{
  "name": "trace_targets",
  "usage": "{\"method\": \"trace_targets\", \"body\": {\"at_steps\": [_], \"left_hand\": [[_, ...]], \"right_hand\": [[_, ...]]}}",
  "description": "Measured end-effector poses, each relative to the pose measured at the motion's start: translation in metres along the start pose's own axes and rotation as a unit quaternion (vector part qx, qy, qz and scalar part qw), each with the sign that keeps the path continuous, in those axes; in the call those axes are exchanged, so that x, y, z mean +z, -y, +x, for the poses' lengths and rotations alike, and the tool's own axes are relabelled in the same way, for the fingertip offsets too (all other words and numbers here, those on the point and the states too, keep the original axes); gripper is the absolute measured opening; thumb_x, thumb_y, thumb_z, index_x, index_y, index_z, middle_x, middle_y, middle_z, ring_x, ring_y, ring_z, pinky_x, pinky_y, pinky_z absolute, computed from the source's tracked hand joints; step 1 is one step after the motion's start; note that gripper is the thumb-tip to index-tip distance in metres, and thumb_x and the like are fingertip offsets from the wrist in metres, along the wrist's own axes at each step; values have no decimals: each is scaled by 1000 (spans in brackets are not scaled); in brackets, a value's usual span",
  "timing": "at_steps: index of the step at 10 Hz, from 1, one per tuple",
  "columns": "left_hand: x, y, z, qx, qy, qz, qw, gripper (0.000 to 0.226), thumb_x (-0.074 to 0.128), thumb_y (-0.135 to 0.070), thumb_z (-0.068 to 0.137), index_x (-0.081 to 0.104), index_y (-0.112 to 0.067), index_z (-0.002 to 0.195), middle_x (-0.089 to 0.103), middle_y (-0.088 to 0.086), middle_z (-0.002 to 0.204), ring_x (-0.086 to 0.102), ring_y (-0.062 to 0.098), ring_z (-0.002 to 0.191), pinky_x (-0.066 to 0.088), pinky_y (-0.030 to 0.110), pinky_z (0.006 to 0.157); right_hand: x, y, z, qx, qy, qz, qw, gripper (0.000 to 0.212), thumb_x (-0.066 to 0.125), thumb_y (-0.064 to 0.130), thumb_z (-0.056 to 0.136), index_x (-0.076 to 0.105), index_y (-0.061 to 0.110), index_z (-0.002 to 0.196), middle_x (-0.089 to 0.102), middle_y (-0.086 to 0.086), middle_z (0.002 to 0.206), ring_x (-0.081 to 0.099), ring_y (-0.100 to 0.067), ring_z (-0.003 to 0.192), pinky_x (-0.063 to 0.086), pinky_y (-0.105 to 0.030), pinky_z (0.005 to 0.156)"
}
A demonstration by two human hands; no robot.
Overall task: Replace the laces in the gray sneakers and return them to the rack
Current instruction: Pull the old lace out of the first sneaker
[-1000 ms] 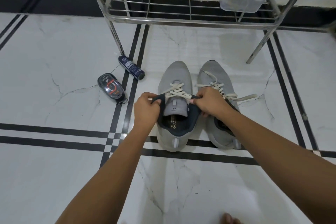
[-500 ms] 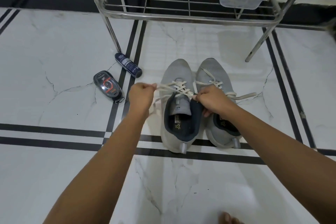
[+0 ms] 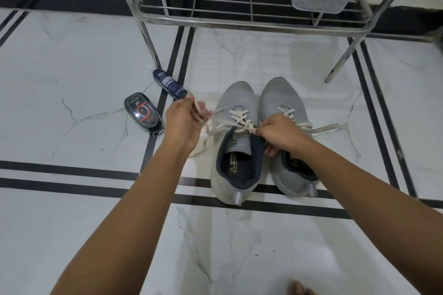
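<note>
Left hand (image 3: 184,120) pinches the lace (image 3: 238,119) end, fingertips motion-blurred. Right hand (image 3: 279,134), fingers curled, pinches the lace at the top eyelet of the left sneaker (image 3: 239,96), hiding part of the right sneaker (image 3: 280,96). Both sit on the floor at 6 o'clock of the rack (image 3: 239,22), whose top is cut off. Since earlier, the left hand has moved toward 10 o'clock, drawing out more lace.
</note>
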State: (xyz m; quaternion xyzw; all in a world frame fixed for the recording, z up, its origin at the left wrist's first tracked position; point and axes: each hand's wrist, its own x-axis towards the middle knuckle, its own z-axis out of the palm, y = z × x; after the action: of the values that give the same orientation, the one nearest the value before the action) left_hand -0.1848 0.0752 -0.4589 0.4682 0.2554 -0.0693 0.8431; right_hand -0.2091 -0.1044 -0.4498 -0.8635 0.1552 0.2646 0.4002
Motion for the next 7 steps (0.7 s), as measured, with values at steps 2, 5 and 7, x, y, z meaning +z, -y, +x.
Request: {"method": "trace_targets", "body": {"at_steps": [2,5,7], "left_hand": [[11,16,-8,224,192,803,517,28,57,-36,89,58,-21,113,55,3,111,57,24,99,38,31,75],[-30,8,6,112,-171,337,919,17,54,-22,93,55,-10,105,55,6,90,56,17,77,50,42,83],[-10,27,-16,237,12,622,746,54,60,-37,86,49,-8,130,53,12,128,48,26,120,37,31,97]], "right_hand": [[6,8,-1,-12,5,-4,1000,34,58,17,88,59,-14,100,60,-20,68,61,-26,47,56,-41,58],[4,8,-4,-27,-3,-81,996,28,55,18,87,64,-8,92,68,-19,79,59,-20,46,52,-26,49],[8,19,2,-171,-68,-226,957,31,66,32,84,62,11,105,54,-7,101,53,-24,97,40,-30,75]]}}
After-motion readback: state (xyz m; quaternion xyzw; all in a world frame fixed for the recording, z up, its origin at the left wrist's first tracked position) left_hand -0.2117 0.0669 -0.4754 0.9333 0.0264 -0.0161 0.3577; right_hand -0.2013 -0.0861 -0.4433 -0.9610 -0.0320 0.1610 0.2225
